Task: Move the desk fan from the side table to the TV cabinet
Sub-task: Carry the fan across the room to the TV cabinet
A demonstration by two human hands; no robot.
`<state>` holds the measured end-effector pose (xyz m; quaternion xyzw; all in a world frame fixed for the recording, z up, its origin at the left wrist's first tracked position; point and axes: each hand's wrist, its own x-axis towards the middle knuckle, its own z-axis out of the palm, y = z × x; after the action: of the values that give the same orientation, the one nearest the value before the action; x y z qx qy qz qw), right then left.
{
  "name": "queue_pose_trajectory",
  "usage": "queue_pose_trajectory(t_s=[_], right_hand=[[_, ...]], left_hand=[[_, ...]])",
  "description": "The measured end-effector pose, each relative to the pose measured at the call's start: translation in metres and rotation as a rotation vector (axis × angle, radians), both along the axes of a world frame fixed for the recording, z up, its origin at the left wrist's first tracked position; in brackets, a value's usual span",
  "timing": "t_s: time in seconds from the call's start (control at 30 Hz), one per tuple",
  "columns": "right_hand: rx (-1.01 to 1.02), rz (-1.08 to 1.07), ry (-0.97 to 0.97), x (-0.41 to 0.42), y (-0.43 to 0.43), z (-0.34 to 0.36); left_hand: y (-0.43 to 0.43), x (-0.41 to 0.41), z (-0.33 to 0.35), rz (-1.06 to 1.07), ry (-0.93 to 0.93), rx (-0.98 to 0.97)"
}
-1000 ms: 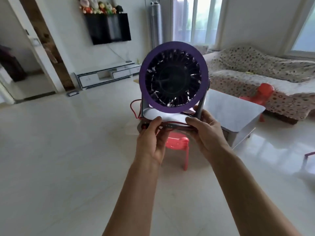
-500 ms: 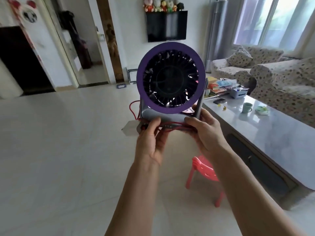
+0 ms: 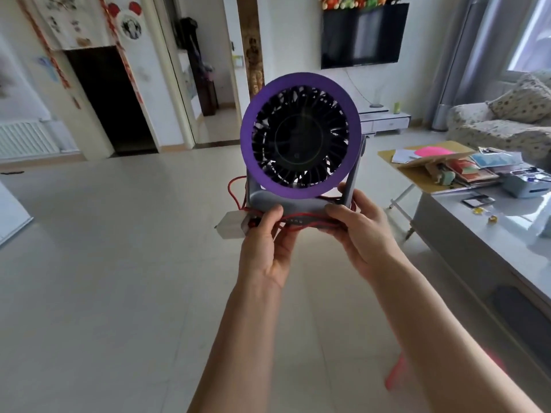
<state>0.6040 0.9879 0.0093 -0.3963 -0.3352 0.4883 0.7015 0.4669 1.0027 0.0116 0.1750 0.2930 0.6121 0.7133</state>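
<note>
I hold the desk fan point(image 3: 299, 135) up at chest height in the middle of the view. It has a purple ring, a dark grille and a grey base wrapped in red cord with a white plug at its left. My left hand point(image 3: 267, 248) grips the base's left side. My right hand point(image 3: 362, 234) grips the right side of the base. The low white TV cabinet point(image 3: 384, 120) stands against the far wall under the wall TV point(image 3: 363, 35), partly hidden behind the fan.
A grey coffee table point(image 3: 489, 234) with books and boxes runs along the right. A small wooden side table point(image 3: 423, 171) stands at its far end. A patterned sofa point(image 3: 501, 129) is at far right. A red stool point(image 3: 396, 371) sits low right. Open tiled floor point(image 3: 119, 263) lies ahead; doorways at left.
The view has swung left and advanced: the TV and cabinet now lie ahead right, the coffee table slid to the right edge. Both hands keep the same hold on the fan.
</note>
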Motion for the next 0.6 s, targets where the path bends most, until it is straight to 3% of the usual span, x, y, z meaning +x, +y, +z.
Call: queue_pose_trajectory(t_s=[0.6], right_hand=[[-0.006,0.052,0.032,-0.049,0.328,0.006]], left_hand=[[0.323,-0.05,0.005,0.044,-0.001,-0.005]])
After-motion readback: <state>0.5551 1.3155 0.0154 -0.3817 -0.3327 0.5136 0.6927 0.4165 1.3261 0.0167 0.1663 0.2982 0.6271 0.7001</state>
